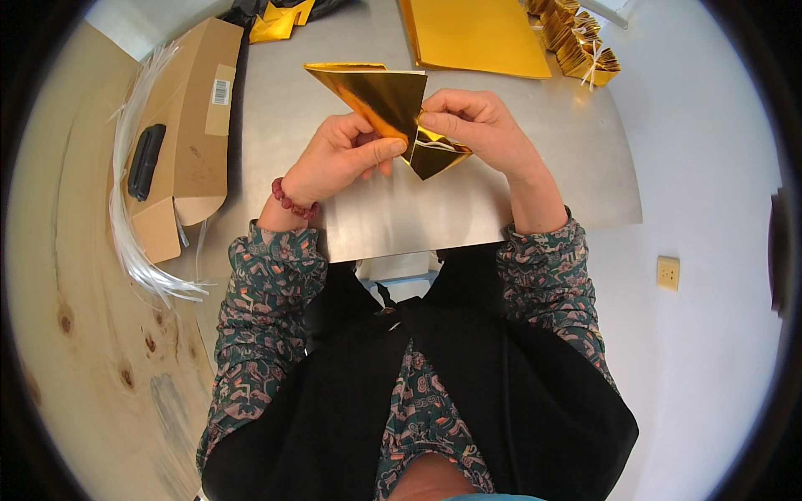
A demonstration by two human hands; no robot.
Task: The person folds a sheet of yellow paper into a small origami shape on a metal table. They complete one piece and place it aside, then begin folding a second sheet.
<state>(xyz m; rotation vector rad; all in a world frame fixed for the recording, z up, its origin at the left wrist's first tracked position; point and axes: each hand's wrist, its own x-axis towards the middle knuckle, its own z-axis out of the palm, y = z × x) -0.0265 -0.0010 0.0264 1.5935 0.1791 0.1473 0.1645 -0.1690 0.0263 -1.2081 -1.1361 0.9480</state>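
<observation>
A partly folded sheet of shiny gold paper (378, 98) is held up above the metal tabletop, between my two hands. My left hand (347, 154) is closed on its lower left part, with the thumb lying across the front near the bottom. The fingers and thumb of my right hand (480, 125) pinch the right side, where a flap is bent over and some white backing shows. The paper's lower end comes to a point below my hands. Some of my left fingers are hidden behind the sheet.
A stack of flat gold sheets (476, 37) lies at the back. Bundles of folded gold paper (585, 52) tied with white strips sit at the back right. Folded gold pieces (280, 21) lie far left. A cardboard box (196, 125) with white plastic strips (125, 184) and a black handle-like object (146, 161) stands left.
</observation>
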